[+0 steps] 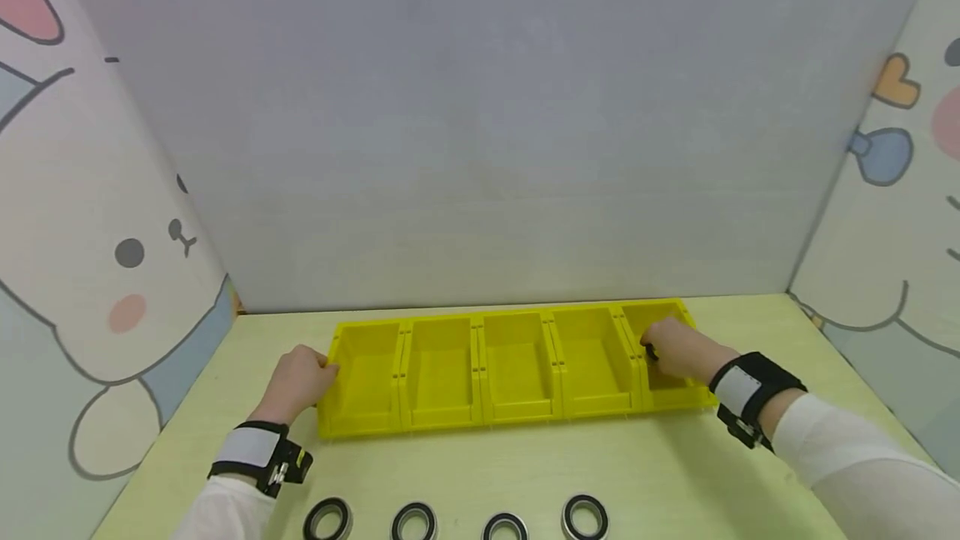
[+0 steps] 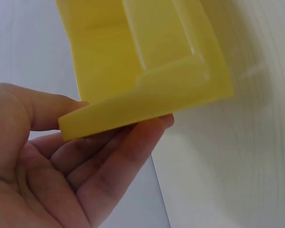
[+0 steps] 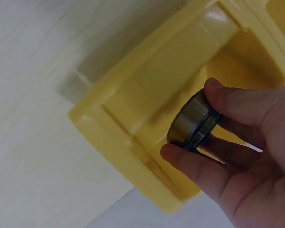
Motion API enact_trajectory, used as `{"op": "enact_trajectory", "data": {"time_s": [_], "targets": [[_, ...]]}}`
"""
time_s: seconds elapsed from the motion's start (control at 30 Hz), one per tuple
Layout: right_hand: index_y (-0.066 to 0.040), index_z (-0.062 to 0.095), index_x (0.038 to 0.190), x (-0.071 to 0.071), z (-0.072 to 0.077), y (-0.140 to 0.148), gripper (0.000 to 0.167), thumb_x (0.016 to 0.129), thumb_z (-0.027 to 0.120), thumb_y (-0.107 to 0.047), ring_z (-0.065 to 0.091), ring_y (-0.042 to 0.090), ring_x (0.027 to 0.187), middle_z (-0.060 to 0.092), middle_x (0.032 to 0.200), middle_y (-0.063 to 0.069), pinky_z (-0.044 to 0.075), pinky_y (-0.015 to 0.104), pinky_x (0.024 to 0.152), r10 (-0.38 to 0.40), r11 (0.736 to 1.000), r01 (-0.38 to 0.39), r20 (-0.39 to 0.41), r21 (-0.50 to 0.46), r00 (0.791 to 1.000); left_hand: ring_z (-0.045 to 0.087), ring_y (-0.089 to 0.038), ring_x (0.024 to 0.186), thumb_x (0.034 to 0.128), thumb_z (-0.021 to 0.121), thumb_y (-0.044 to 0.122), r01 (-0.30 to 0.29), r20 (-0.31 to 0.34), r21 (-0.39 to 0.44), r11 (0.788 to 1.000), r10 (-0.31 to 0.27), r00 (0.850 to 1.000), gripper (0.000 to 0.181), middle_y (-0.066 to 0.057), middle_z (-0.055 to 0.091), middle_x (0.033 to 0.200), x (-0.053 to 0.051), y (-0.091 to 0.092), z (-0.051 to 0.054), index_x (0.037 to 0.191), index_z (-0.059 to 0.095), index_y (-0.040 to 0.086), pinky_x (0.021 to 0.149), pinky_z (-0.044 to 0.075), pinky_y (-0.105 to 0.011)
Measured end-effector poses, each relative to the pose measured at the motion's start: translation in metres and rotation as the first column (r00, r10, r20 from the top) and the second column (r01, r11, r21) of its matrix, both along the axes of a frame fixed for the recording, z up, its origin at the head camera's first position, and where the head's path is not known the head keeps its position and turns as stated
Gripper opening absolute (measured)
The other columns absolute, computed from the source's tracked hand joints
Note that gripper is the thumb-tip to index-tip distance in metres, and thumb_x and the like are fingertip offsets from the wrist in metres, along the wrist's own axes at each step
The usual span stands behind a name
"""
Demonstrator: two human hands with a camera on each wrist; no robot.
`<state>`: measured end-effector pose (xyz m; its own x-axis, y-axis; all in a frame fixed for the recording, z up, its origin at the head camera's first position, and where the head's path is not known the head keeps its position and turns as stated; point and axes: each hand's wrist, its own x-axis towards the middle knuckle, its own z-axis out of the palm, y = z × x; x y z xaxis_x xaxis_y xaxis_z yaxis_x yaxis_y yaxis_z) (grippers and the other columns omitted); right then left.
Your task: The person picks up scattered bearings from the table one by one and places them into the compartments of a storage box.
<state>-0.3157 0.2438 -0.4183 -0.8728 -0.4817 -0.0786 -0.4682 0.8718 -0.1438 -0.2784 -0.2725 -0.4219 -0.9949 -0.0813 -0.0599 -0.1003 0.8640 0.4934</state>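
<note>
A yellow bin row [image 1: 480,417] with several compartments side by side stands on the table. My left hand [image 1: 298,382] grips its left end wall; in the left wrist view the thumb lies on one side of the yellow rim [image 2: 118,114] and the fingers on the other. At the far right compartment, my right hand [image 1: 686,348] pinches a metal ball bearing [image 3: 192,118] between thumb and fingers. The bearing is tilted and held over the inside of that compartment. In the head view the hand hides most of it.
Near the front edge of the pale table [image 1: 600,457] lie more bearings: one at the left [image 1: 327,518], one beside it [image 1: 413,521], another [image 1: 505,527] and a fourth ring [image 1: 585,517]. A grey wall [image 1: 510,123] rises behind the bins, with printed panels at both sides.
</note>
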Motion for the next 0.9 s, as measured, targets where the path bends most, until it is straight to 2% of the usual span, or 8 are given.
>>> {"op": "enact_trajectory", "data": {"time_s": [0.27, 0.43, 0.57, 0.63, 0.7, 0.73, 0.8, 0.9], "targets": [[-0.009, 0.052, 0.071, 0.000, -0.026, -0.002, 0.020, 0.082, 0.060, 0.005, 0.041, 0.011, 0.055, 0.042, 0.061, -0.002, 0.035, 0.025, 0.053, -0.017, 0.999, 0.016, -0.030, -0.051, 0.999, 0.040, -0.011, 0.045, 0.0919, 0.051, 0.015, 0.009, -0.008, 0.011, 1.000, -0.009, 1.000, 0.040, 0.004, 0.030, 0.050, -0.001, -0.003, -0.001, 0.055, 0.036, 0.013, 0.047, 0.038, -0.023], [-0.008, 0.048, 0.068, 0.002, -0.027, -0.005, 0.022, 0.081, 0.060, 0.006, 0.039, 0.011, 0.053, 0.038, 0.059, -0.002, 0.033, 0.024, 0.051, -0.041, 0.998, 0.039, -0.040, -0.052, 0.998, 0.039, -0.011, 0.045, 0.0917, 0.051, 0.015, 0.006, -0.011, 0.013, 1.000, -0.005, 1.000, 0.041, 0.004, 0.030, 0.050, -0.001, -0.002, -0.002, 0.054, 0.035, 0.013, 0.047, 0.037, -0.023], [-0.006, 0.055, 0.075, 0.000, -0.027, -0.003, 0.013, 0.081, 0.061, 0.004, 0.044, 0.013, 0.057, 0.047, 0.063, 0.000, 0.038, 0.026, 0.054, -0.054, 0.996, 0.053, -0.022, -0.068, 0.998, 0.038, -0.011, 0.044, 0.0918, 0.051, 0.015, 0.010, -0.009, 0.016, 1.000, -0.010, 1.000, 0.041, 0.004, 0.029, 0.050, -0.001, -0.002, -0.002, 0.054, 0.034, 0.014, 0.046, 0.036, -0.023], [-0.002, 0.062, 0.089, -0.001, -0.021, 0.000, 0.007, 0.083, 0.063, 0.001, 0.055, 0.016, 0.066, 0.059, 0.074, 0.005, 0.046, 0.029, 0.060, -0.061, 0.996, 0.061, -0.006, -0.069, 0.998, 0.038, -0.011, 0.044, 0.0920, 0.051, 0.015, 0.011, -0.004, 0.018, 1.000, -0.011, 1.000, 0.041, 0.004, 0.029, 0.050, -0.001, -0.003, -0.001, 0.054, 0.034, 0.014, 0.047, 0.037, -0.023], [0.002, 0.063, 0.108, 0.000, -0.008, 0.001, 0.025, 0.084, 0.065, -0.004, 0.062, 0.023, 0.081, 0.066, 0.094, 0.013, 0.052, 0.036, 0.071, -0.063, 0.996, 0.062, -0.014, -0.066, 0.998, 0.039, -0.011, 0.045, 0.0921, 0.051, 0.015, 0.008, 0.001, 0.018, 1.000, -0.008, 1.000, 0.041, 0.004, 0.029, 0.050, -0.001, -0.003, 0.000, 0.055, 0.035, 0.013, 0.047, 0.037, -0.023], [0.004, 0.059, 0.117, 0.001, 0.001, 0.000, 0.035, 0.084, 0.066, -0.007, 0.062, 0.026, 0.080, 0.066, 0.096, 0.017, 0.052, 0.039, 0.072, -0.069, 0.995, 0.068, -0.015, -0.067, 0.997, 0.040, -0.011, 0.045, 0.0921, 0.051, 0.015, 0.005, 0.005, 0.020, 1.000, -0.005, 1.000, 0.040, 0.004, 0.030, 0.050, -0.001, -0.003, 0.000, 0.055, 0.036, 0.013, 0.047, 0.038, -0.023], [0.005, 0.052, 0.129, 0.008, 0.022, -0.003, 0.050, 0.085, 0.068, -0.012, 0.062, 0.034, 0.095, 0.062, 0.112, 0.024, 0.051, 0.045, 0.082, -0.079, 0.995, 0.076, -0.037, -0.063, 0.996, 0.042, -0.012, 0.047, 0.0921, 0.051, 0.015, -0.006, 0.014, 0.020, 1.000, 0.006, 1.000, 0.038, 0.003, 0.033, 0.051, 0.000, -0.004, 0.001, 0.056, 0.039, 0.012, 0.048, 0.040, -0.024], [0.003, 0.045, 0.136, 0.022, 0.053, -0.010, 0.059, 0.086, 0.068, -0.019, 0.056, 0.042, 0.108, 0.054, 0.125, 0.028, 0.048, 0.050, 0.088, -0.072, 0.994, 0.063, -0.108, -0.085, 0.991, 0.045, -0.014, 0.050, 0.0920, 0.051, 0.015, -0.016, 0.021, 0.022, 1.000, 0.015, 1.000, 0.035, 0.001, 0.038, 0.053, -0.001, -0.004, 0.002, 0.058, 0.045, 0.009, 0.049, 0.040, -0.024]]}}
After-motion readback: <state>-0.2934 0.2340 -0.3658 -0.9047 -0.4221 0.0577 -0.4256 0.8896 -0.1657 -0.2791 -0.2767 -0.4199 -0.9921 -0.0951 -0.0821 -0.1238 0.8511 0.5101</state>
